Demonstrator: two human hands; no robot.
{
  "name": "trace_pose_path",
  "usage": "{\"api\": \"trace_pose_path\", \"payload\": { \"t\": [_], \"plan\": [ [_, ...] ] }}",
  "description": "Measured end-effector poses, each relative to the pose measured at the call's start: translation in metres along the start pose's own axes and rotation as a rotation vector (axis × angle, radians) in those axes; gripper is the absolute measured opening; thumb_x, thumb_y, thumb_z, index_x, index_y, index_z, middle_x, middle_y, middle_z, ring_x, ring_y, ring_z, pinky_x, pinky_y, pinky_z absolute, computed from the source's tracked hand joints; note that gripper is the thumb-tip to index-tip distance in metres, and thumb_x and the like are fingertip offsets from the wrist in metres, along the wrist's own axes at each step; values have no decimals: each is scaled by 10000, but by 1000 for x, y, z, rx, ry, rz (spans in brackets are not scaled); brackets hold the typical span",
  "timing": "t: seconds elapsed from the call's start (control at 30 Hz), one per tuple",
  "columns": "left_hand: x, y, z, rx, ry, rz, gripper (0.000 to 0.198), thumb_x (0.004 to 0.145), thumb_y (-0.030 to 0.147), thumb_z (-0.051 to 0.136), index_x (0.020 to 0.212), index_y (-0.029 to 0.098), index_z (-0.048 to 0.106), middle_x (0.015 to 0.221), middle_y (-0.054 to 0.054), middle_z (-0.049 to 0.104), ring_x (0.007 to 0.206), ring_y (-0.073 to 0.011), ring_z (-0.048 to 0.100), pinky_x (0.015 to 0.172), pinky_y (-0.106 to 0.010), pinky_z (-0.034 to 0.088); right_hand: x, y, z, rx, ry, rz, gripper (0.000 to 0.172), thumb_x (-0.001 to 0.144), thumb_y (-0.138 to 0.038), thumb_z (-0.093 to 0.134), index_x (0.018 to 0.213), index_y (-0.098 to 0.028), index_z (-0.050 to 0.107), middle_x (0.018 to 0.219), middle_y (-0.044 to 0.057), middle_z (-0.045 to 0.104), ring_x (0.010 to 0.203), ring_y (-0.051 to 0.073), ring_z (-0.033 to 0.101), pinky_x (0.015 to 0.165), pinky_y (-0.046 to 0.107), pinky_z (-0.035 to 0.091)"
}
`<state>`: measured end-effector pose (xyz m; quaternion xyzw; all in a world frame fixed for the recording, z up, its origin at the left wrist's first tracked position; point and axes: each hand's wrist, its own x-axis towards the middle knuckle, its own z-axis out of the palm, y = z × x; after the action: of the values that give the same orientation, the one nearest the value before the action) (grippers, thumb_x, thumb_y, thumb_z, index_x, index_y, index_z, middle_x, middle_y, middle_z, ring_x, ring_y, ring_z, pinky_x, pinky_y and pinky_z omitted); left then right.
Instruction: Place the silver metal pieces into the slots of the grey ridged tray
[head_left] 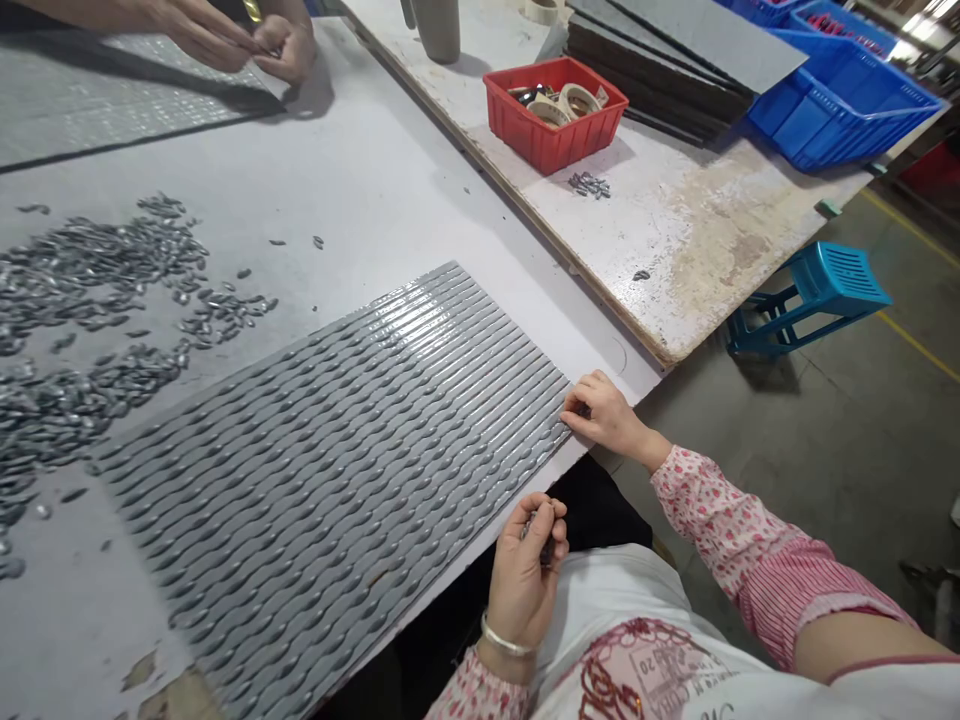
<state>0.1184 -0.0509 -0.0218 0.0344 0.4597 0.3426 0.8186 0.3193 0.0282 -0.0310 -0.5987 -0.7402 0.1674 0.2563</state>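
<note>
On a white workshop table [375, 195], a gray wavy-ridged panel [337, 450] is laid beside heaped metallic pieces [146, 245]. Small dark pieces [547, 553] are held in the curled left hand [525, 575]; the right hand [604, 413] is pinched nearly closed at the panel's right corner, anything gripped there being unclear.

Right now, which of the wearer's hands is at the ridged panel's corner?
The right hand, bare-wristed, at the corner of the ridged panel. The left hand, wearing a silver bangle, is by the white shirt.
</note>
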Motion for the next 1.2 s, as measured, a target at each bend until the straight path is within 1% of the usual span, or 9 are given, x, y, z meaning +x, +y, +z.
{"api": "trace_pose_path", "payload": {
  "t": [0.13,0.23,0.3,0.4,0.57,0.67,0.8,0.97,1.2],
  "plan": [
    [1,2,4,-16,56,17,283,642,297,770,821,139,618,829,-38,610,615,-56,508,485,-147,395,-7,-13,-6,184,-17,-15,149,861,-275,602,759,-172,566,749,33,560,772,181,481,761,329,393],
    [2,2,7,-35,91,42,305,609,297,792,820,141,637,851,-36,624,637,-57,532,513,-145,424,-17,-29,-10,477,-254,-147,185,854,-350,625,835,-170,588,787,28,587,779,156,512,772,306,420],
    [2,2,8,-56,113,45,304,587,280,806,806,154,637,794,-17,627,630,-57,540,531,-146,439,-24,-40,-9,590,-343,-175,200,845,-362,637,858,-165,601,808,33,597,803,153,522,779,301,430],
    [1,3,9,-68,105,52,279,595,255,804,797,167,633,708,6,612,626,-64,550,553,-151,455,-33,-50,-2,714,-302,-54,198,872,-350,599,841,-155,597,819,46,602,817,156,538,781,309,448],
    [-3,7,9,-51,53,8,316,723,260,701,1013,156,631,906,-66,640,702,-92,573,593,-187,483,-26,-33,-4,985,-134,186,170,891,-322,557,876,-156,523,938,76,630,883,176,603,774,322,487],
    [-5,7,8,-10,-45,3,246,762,231,656,994,158,618,805,-33,610,577,-58,493,503,-167,419,-12,-7,-18,690,-36,177,109,889,-266,548,917,-160,555,864,53,628,809,167,595,738,309,472],
    [-5,5,8,31,-90,-8,251,784,239,638,1023,181,590,852,-34,607,590,-58,473,504,-172,393,1,16,-31,200,-117,-19,107,893,-180,520,912,-164,623,842,51,602,832,178,531,785,324,422],
    [-4,3,5,27,-83,-15,169,740,246,685,875,169,617,861,-40,608,603,-65,478,498,-178,380,7,18,-27,92,-170,-21,47,844,-121,589,809,-152,597,765,29,596,772,166,502,738,287,408],
    [-1,3,7,-10,-32,7,233,686,252,739,871,162,629,833,-24,585,622,-52,475,510,-157,379,6,20,-23,58,-90,-13,88,840,-157,607,755,-152,583,742,34,568,760,177,489,741,311,394]
  ]
}}
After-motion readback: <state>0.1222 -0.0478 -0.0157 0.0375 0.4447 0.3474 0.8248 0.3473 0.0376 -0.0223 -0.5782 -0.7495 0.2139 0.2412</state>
